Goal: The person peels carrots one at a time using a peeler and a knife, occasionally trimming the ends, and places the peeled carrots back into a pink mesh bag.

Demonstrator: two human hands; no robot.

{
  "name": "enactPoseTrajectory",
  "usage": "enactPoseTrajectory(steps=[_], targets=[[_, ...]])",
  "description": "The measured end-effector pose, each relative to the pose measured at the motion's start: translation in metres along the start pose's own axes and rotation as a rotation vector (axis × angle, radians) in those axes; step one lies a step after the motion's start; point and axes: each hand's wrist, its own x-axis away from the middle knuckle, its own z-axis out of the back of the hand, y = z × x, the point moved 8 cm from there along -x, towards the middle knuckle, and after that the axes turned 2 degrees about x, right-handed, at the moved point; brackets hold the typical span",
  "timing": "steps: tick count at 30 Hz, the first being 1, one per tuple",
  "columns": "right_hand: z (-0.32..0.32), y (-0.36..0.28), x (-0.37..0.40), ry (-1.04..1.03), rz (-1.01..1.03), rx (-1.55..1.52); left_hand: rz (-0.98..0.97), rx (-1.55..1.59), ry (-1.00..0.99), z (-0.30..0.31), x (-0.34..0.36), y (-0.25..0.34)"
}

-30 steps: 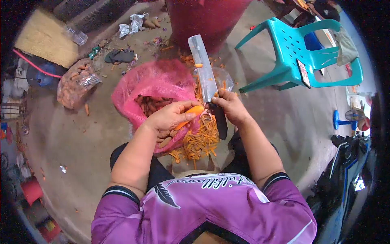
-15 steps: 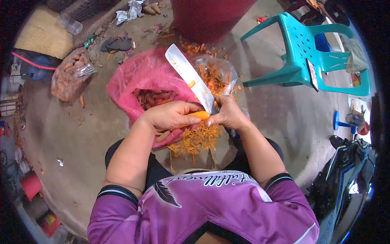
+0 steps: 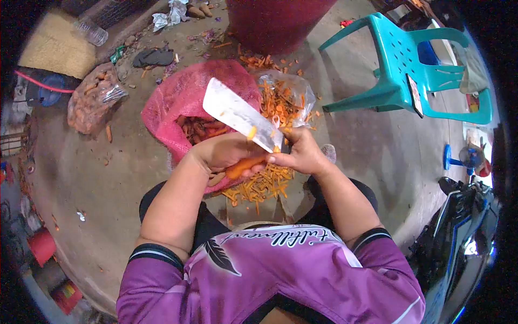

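My left hand [image 3: 220,152] is curled around a peeled orange root vegetable [image 3: 236,169], holding it low in front of my lap. With my right hand [image 3: 303,152] I grip a broad-bladed knife [image 3: 233,112]; its handle is hidden in my fist. The blade slants up to the left, with orange bits stuck to it, and its lower end overlaps the fingers of my left hand. Beneath both hands lies a heap of thin orange strips [image 3: 264,187]. Just beyond them, a pink mesh sack [image 3: 166,102] gapes around reddish-brown roots.
A clear plastic bag [image 3: 303,89] with orange pieces lies behind the knife, before a dark red drum [image 3: 278,24]. At left sits another filled plastic bag [image 3: 96,105]. A green plastic chair [image 3: 396,59] stands at right, with a motorcycle [image 3: 458,232] nearer me.
The knife blade has swung left and turned its flat more toward me. My left hand has rolled over, and the root vegetable now points down to the left below the fingers.
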Motion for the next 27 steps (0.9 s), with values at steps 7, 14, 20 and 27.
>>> enactPoseTrajectory(steps=[7,14,20,27], targets=[[0.015,0.047,-0.006,0.192,-0.399,-0.073,-0.349,0.13,0.584,0.064,-0.006,0.015],[-0.002,0.004,-0.002,0.28,-0.147,0.342,-0.5,0.524,0.749,0.08,-0.01,0.002],[-0.008,0.006,-0.004,0.273,-0.184,0.402,-0.484,0.657,0.772,0.069,-0.014,0.002],[-0.018,0.009,0.001,0.356,-0.176,0.58,-0.426,0.593,0.927,0.076,-0.009,-0.008]])
